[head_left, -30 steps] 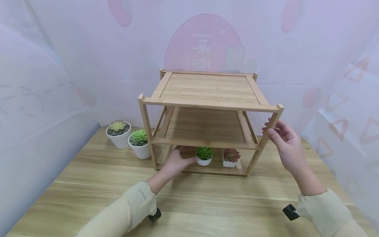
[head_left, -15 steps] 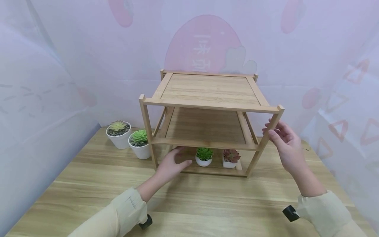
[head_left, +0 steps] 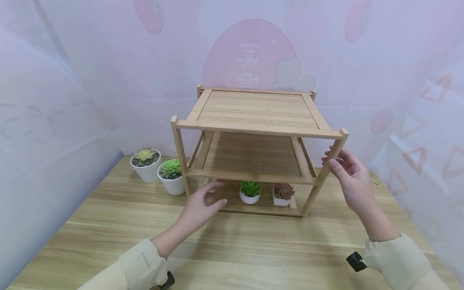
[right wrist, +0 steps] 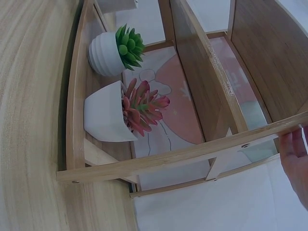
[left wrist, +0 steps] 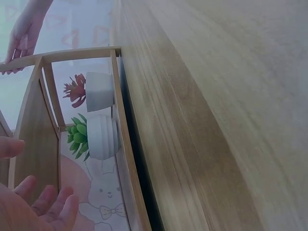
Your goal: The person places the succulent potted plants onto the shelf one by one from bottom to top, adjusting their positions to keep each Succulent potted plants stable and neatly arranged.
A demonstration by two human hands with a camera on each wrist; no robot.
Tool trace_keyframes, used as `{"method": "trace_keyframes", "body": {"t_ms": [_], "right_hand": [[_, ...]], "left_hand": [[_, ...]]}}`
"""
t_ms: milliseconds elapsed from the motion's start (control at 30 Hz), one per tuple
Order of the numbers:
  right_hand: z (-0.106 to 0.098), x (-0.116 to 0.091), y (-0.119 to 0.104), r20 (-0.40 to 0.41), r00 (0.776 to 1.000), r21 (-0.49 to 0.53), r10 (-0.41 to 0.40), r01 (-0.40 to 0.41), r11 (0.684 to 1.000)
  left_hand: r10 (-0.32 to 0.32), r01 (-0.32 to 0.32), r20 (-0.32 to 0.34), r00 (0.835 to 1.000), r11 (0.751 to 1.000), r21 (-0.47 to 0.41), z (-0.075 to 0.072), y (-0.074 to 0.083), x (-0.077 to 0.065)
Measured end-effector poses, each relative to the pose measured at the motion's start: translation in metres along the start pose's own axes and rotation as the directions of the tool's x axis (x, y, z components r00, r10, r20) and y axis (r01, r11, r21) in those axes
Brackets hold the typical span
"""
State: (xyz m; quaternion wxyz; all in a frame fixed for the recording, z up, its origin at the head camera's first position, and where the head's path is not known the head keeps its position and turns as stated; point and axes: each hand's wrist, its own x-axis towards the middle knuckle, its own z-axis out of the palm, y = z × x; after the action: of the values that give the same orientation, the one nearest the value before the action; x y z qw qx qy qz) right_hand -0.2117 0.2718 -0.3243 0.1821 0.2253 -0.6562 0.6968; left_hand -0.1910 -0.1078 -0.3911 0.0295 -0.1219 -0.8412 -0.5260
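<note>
A tiered wooden shelf [head_left: 261,106] stands on the table. On its bottom tier sit a green succulent in a round white pot [head_left: 250,192] and a red succulent in a square white pot [head_left: 282,194]. My left hand [head_left: 199,206] is at the shelf's lower left front, fingers relaxed and apart from the green succulent, holding nothing. In the left wrist view the same hand [left wrist: 41,207] shows spread fingers. My right hand [head_left: 351,177] grips the shelf's front right post, thumb in front and fingers behind; the right wrist view shows its fingers [right wrist: 292,144] at the post.
Two more potted succulents stand left of the shelf: a yellowish one in a white pot [head_left: 146,165] and a light green one in a white pot [head_left: 172,177], partly behind the shelf's left post. A printed cloth [head_left: 250,52] hangs behind. The wooden table [head_left: 246,249] extends in front.
My left hand has let go of the green succulent's pot and drawn back to the left and toward me. The pot stays on the bottom tier. My right hand keeps its grip on the post.
</note>
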Motion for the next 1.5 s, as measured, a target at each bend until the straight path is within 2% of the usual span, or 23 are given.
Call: {"method": "trace_keyframes", "body": {"t_ms": [267,433,600,867,1133,1500], "right_hand": [[0.000,0.000,-0.001,-0.013,1.000,0.000,0.009,-0.009,1.000],[0.000,0.000,0.000,-0.009,1.000,-0.007,0.009,-0.009,1.000],[0.001,0.000,0.000,-0.010,1.000,0.010,-0.004,0.004,1.000],[0.001,0.000,0.000,-0.005,1.000,0.024,-0.011,0.011,1.000],[0.001,0.000,0.000,-0.007,1.000,0.032,-0.009,0.010,0.999],[0.002,0.000,0.000,-0.006,1.000,0.021,-0.005,0.005,1.000]], "left_hand": [[0.017,-0.016,0.008,1.000,0.998,-0.060,-0.011,0.002,-0.011],[0.017,-0.017,-0.014,1.000,0.999,-0.049,-0.020,0.001,-0.021],[0.004,-0.005,-0.049,0.999,1.000,-0.021,-0.029,0.000,-0.031],[0.000,-0.001,-0.149,0.989,1.000,-0.005,-0.045,-0.005,-0.044],[0.040,-0.042,-0.254,0.966,0.999,-0.001,-0.060,-0.001,-0.048],[0.053,-0.053,-0.320,0.946,0.999,0.007,-0.081,-0.007,-0.039]]}}
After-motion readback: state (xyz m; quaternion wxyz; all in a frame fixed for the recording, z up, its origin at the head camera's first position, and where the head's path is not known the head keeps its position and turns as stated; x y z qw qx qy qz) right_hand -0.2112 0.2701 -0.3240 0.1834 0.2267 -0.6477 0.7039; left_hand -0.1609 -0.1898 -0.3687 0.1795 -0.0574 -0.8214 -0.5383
